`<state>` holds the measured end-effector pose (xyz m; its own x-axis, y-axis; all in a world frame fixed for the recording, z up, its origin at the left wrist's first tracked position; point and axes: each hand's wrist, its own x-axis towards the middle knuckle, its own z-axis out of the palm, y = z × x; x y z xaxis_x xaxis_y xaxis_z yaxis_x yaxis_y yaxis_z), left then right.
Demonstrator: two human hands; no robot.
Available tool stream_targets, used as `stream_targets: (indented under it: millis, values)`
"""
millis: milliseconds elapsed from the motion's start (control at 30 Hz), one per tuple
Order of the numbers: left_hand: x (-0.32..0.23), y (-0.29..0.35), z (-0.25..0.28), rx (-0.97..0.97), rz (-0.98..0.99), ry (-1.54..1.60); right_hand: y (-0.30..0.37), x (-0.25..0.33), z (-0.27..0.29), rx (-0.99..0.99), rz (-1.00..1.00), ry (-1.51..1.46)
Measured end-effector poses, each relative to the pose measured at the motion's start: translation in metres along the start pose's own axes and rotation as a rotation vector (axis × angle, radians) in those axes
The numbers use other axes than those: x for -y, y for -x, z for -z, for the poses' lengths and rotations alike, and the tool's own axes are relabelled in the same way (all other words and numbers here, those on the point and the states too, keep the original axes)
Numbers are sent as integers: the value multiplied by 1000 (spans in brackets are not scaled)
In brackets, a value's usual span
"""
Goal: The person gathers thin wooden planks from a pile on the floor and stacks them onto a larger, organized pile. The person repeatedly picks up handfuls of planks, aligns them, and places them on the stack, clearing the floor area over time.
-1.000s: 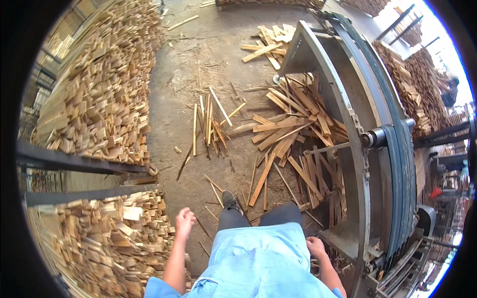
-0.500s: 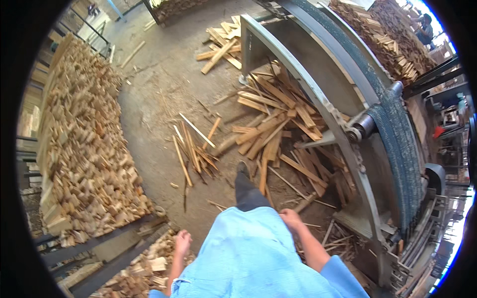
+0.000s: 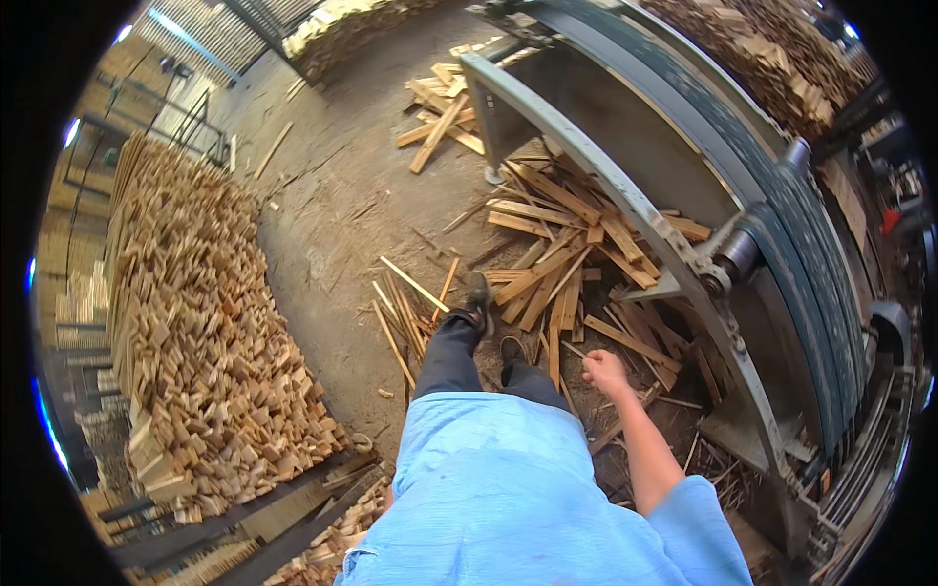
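My right hand [image 3: 604, 371] hangs out to the right of my blue shirt [image 3: 489, 479], its fingers curled. A thin light wood strip [image 3: 575, 350] shows right by the fingertips; whether they grip it or it lies on the floor behind, I cannot tell. My left hand is hidden beside the shirt. Under and beyond the right hand, a loose heap of wooden slats [image 3: 547, 273] lies on the floor against the machine's frame. Thin wood strips [image 3: 401, 317] lie left of my shoes.
A conveyor machine with a dark belt [image 3: 811, 283] and curved-looking metal frame [image 3: 625, 176] stands at the right. A tall stack of wood pieces [image 3: 215, 342] fills the left. More slats [image 3: 440, 112] lie farther ahead on the concrete floor [image 3: 332, 234].
My right hand has moved outward to the right, away from the shirt. The left hand has gone out of sight. Both feet now show, and the whole view has shifted slightly.
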<state>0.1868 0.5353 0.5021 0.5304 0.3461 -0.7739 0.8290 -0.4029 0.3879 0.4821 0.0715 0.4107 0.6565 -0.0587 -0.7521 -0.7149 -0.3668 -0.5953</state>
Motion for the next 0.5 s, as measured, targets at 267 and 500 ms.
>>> stream_targets:
  millis: [267,500]
  values:
    - [2,-84,78,71,-169,-190,42,-62,-18,-127,-25,-228]
    - [-119,-113,132,-30,-33,172,107,-233,-47,-189,-564,-312]
